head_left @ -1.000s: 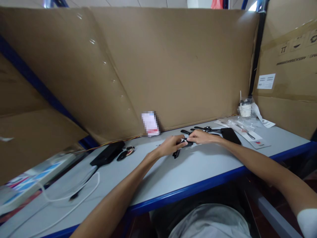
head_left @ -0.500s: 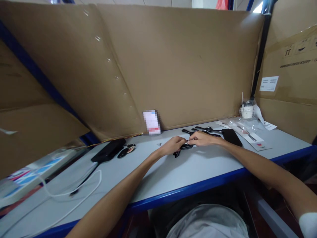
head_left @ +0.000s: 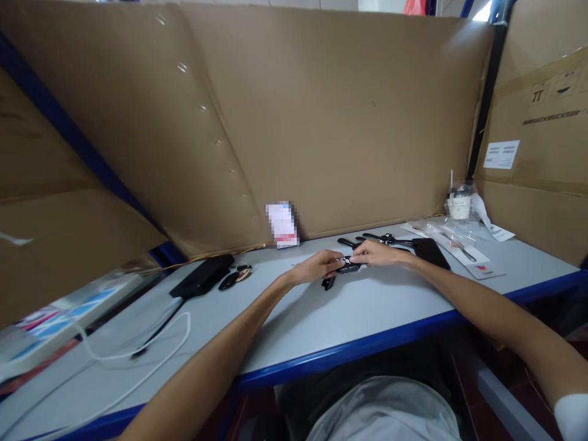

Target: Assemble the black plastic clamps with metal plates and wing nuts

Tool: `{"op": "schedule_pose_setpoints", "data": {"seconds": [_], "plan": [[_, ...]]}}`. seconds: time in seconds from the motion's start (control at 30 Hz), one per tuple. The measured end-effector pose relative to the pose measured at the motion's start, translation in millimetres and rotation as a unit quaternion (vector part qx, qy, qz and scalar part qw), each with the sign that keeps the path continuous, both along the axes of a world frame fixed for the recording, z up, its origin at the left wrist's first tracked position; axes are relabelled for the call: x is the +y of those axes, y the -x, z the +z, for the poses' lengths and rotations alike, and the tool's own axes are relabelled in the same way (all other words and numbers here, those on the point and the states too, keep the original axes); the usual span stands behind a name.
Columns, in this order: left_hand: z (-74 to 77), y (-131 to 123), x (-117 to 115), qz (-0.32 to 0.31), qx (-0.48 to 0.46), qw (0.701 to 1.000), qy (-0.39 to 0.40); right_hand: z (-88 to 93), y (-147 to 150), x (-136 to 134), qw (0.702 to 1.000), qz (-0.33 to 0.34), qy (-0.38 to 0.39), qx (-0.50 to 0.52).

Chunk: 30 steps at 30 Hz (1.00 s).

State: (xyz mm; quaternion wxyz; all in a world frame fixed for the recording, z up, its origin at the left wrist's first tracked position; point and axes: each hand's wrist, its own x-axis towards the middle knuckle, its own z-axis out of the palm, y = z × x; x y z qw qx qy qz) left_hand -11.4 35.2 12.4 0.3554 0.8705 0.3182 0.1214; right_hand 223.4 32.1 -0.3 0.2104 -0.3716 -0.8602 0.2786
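Table (head_left: pixel 390 300) is stretching beneath two forearms (head_left: pixel 478 300), which are slanting inward; left hand (head_left: pixel 316 267) and right hand (head_left: pixel 374 253) are nearly meeting over it, knuckles up. Each grip is pinching one small black piece (head_left: pixel 349 266) between them; a short black strip (head_left: pixel 327 283) is sitting just beside it.

The blue-edged grey desk (head_left: pixel 390 303) is being backed by a brown cardboard panel (head_left: pixel 344 122) and flanked by a slanting blue strut (head_left: pixel 78 141); dark reddish flooring (head_left: pixel 484 416) is being shadowed below.
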Motion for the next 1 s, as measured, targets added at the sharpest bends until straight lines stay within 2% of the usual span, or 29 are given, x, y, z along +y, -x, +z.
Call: {"op": "schedule_pose_setpoints", "data": {"seconds": [0.43,0.6,0.73,0.8,0.9,1.0], "plan": [[-0.9,-4,0,0.014,-0.026,1.0,-0.009,3.6,2,-2,0.998,-0.056,-0.042,0.002],[-5.9,-3,3,0.054,-0.06,0.997,-0.009,2.6,0,-1,0.999,-0.042,-0.019,0.001],[-9.1,-4,4,0.081,-0.067,0.994,-0.034,0.0,0,-2,0.999,-0.034,-0.032,-0.004],[-9.4,-4,5,0.092,-0.062,0.992,-0.057,-0.7,2,-2,0.997,-0.047,-0.06,-0.007],[-8.2,-2,9,0.131,-0.055,0.982,-0.128,0.5,6,-2,0.988,-0.111,-0.106,-0.013],[-7.8,2,14,0.227,-0.064,0.935,-0.265,6.1,7,-1,0.974,-0.192,-0.12,0.002]]}}
